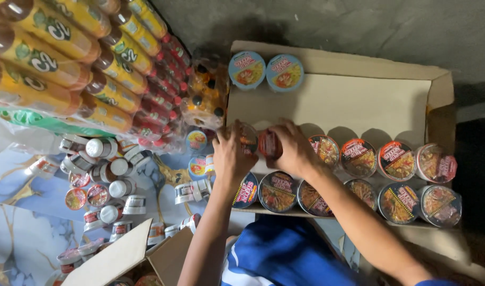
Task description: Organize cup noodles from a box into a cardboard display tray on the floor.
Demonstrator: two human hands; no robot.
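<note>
My left hand and right hand each clasp a noodle cup (red-lidded, I think) inside the cardboard box, beside two blue-lidded cups.

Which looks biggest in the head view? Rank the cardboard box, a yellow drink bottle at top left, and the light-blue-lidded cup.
1. cardboard box
2. yellow drink bottle, though it may sit nearer the camera
3. light-blue-lidded cup

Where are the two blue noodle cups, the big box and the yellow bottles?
blue-lidded noodle cups [247, 69], head view, left cup's lid.
cardboard box [359, 103], head view, bare inner floor.
yellow drink bottles [46, 61], head view, one bottle's label.
</note>
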